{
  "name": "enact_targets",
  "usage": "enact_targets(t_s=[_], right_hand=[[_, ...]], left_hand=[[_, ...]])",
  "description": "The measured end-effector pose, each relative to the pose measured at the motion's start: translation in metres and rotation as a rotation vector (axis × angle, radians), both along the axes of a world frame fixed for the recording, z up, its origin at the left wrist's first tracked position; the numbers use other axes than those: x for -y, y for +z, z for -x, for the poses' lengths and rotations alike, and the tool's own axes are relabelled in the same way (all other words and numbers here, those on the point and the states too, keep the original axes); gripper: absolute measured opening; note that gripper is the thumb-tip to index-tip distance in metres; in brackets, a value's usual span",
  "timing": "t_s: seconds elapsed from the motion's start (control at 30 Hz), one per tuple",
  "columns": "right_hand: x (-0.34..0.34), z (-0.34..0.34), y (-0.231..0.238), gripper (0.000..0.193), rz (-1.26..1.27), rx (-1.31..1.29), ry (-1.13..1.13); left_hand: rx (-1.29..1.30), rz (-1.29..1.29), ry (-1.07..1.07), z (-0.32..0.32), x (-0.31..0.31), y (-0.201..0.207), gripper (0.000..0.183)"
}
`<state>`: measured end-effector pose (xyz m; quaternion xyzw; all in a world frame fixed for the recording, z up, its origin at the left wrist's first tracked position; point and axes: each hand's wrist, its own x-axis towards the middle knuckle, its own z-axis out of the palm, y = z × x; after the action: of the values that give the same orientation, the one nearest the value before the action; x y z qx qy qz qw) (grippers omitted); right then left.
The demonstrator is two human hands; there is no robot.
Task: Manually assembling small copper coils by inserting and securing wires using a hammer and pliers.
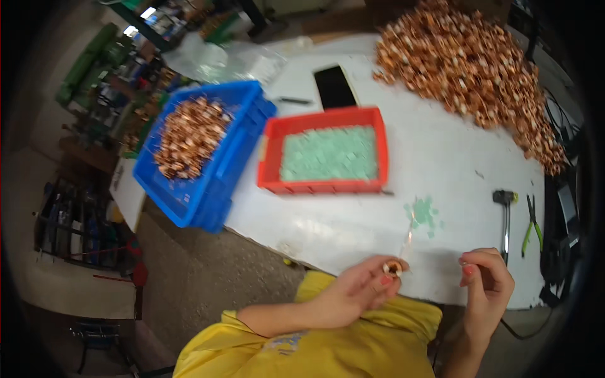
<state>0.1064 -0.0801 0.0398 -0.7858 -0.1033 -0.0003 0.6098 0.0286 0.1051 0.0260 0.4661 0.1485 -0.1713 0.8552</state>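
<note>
My left hand (362, 286) is closed round a small copper wire coil (393, 268) with white parts, held just over the table's near edge. Thin leads (408, 238) stick up from the coil toward the far side. To the right of it, apart from the coil, my right hand (491, 280) is raised with thumb and forefinger pinched together. Whatever lies between those fingertips is too small to make out. Several small pale green pieces (425, 213) lie scattered on the white table beyond my hands.
A red bin (321, 187) of pale green pieces stands mid-table. Left of it, a blue crate (236, 176) holds copper coils (192, 135). A large heap of coils (460, 63) covers the far right. A hammer (506, 220), green-handled pliers (532, 227) and a phone (334, 87) lie about.
</note>
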Motion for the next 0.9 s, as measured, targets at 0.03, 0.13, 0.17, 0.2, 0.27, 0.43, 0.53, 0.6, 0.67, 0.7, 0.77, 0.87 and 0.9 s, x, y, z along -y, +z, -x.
enact_targets(t_s=[0.03,0.13,0.17,0.2,0.27,0.43,0.53,0.6,0.67,0.7,0.77,0.87,0.9], right_hand=[[0.006,0.010,0.002,0.012,-0.040,-0.001,-0.012],[0.000,0.021,0.010,0.019,0.068,-0.040,0.010],[0.003,0.023,0.010,0.018,0.090,0.016,0.064],[0.008,0.025,0.005,0.017,0.098,0.073,0.125],[0.010,0.025,-0.002,0.017,0.143,0.107,0.123],[0.012,0.041,-0.014,0.019,0.154,0.185,0.185],[0.013,0.047,-0.018,0.022,0.135,0.116,0.163],[0.012,0.049,-0.019,0.022,0.172,0.137,0.181],[0.010,0.049,-0.020,0.022,0.222,0.190,0.192],[0.010,0.050,-0.021,0.022,0.247,0.217,0.197],[0.006,0.049,-0.023,0.022,0.284,0.275,0.205],[0.001,0.047,-0.026,0.023,0.337,0.364,0.212],[-0.001,0.047,-0.026,0.023,0.338,0.363,0.219]], left_hand=[[-0.037,0.030,-0.015,0.002,0.003,-0.001,0.031],[-0.031,-0.073,-0.015,0.007,0.006,-0.002,0.029],[-0.030,-0.043,-0.035,0.006,0.006,0.002,0.030],[-0.025,-0.026,-0.050,0.005,0.008,0.001,0.031],[0.015,-0.019,-0.109,0.001,0.011,-0.007,0.031],[0.124,-0.117,-0.214,0.006,0.017,-0.017,0.031],[0.099,-0.145,-0.246,0.006,0.018,-0.016,0.031],[0.096,-0.138,-0.239,0.007,0.019,-0.018,0.031],[0.096,-0.149,-0.249,0.009,0.020,-0.021,0.030],[0.096,-0.155,-0.255,0.009,0.021,-0.021,0.030],[0.104,-0.166,-0.251,0.008,0.020,-0.021,0.029],[0.139,-0.211,-0.274,0.006,0.018,-0.021,0.028],[0.136,-0.209,-0.267,0.007,0.018,-0.021,0.028]])
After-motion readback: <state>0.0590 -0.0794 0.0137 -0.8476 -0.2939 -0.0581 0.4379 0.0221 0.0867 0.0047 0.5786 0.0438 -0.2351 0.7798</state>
